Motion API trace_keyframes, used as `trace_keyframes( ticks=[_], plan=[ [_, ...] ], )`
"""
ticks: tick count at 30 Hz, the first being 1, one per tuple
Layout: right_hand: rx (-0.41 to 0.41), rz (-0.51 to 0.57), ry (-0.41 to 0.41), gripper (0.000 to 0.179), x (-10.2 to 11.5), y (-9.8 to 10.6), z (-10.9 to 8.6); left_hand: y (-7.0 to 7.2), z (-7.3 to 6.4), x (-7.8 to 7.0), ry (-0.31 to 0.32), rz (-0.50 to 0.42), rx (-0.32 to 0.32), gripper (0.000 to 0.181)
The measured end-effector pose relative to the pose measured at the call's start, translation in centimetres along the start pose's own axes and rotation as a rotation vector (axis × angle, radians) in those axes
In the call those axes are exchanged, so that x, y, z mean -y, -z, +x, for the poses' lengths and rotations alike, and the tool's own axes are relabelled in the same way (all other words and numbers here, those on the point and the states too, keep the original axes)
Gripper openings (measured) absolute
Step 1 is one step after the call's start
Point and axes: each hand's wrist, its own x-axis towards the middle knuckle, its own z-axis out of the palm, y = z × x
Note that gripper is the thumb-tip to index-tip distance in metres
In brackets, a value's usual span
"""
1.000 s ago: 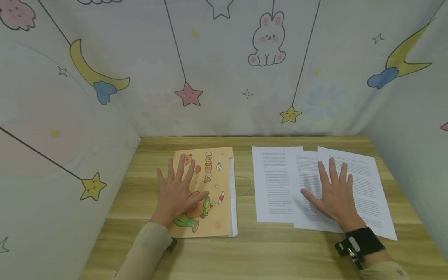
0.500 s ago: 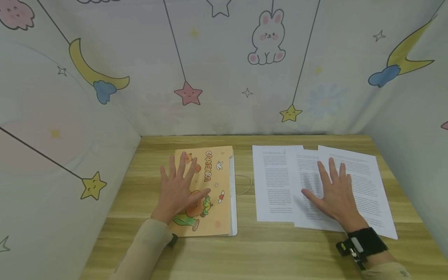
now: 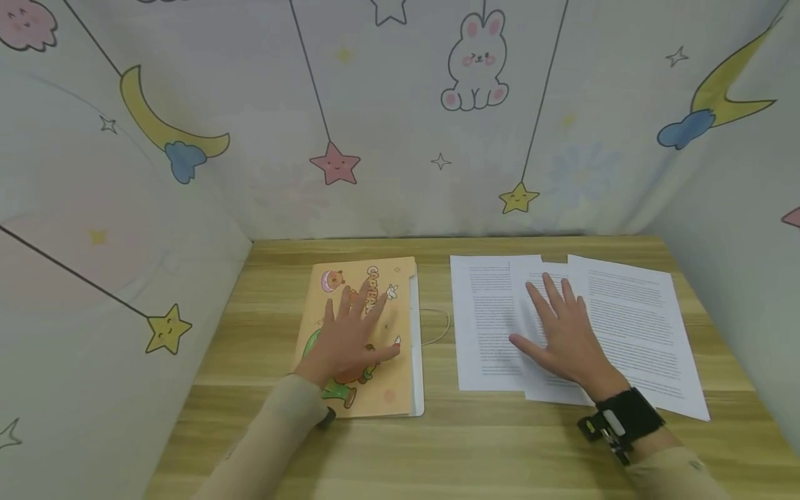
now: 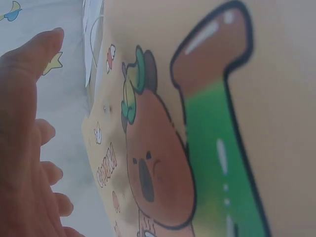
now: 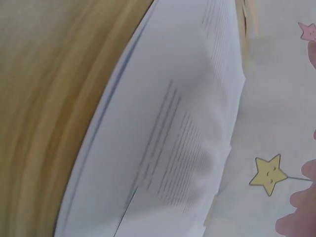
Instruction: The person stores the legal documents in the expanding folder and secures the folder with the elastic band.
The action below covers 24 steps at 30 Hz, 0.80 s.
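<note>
Folder (image 3: 390, 371) in head view (left-wrist closer)

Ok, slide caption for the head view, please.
Left hand spread over a pale orange folder, right hand spread over three overlapping printed sheets on a wood-grain table.

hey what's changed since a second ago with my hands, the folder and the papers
Your left hand has shifted right above the Capybara folder, and your right hand has shifted left above the printed sheets. Nothing was taken hold of or let go. The folder and all three sheets lie where they were.
</note>
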Motion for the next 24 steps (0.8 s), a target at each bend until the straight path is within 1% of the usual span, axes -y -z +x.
trace_keyframes(
  ticks=[2,5,8,12,16,21,24],
  plan=[
    [0.017,0.016,0.020,0.100,0.6,-0.2,0.3,-0.5,0.1,-0.2,-0.014,0.006,0.032,0.105],
    [0.043,0.020,0.050,0.100,1.5,-0.6,0.9,-1.1,0.3,-0.7,-0.040,0.009,0.061,0.104],
    [0.076,0.019,0.087,0.099,2.4,-1.2,1.5,-1.5,0.5,-1.3,-0.052,-0.007,0.088,0.102],
    [0.131,0.041,0.156,0.095,4.0,-2.0,2.4,-1.8,0.8,-2.1,-0.040,-0.025,0.146,0.102],
    [0.204,0.071,0.239,0.092,5.7,-3.0,3.2,-2.1,0.8,-2.6,-0.031,0.008,0.205,0.103],
    [0.266,0.089,0.331,0.089,7.7,-4.4,4.1,-2.3,0.8,-3.1,-0.043,-0.008,0.232,0.102],
    [0.289,0.114,0.366,0.084,8.7,-4.8,4.5,-2.3,0.7,-3.3,-0.051,-0.020,0.232,0.101]
  ],
)
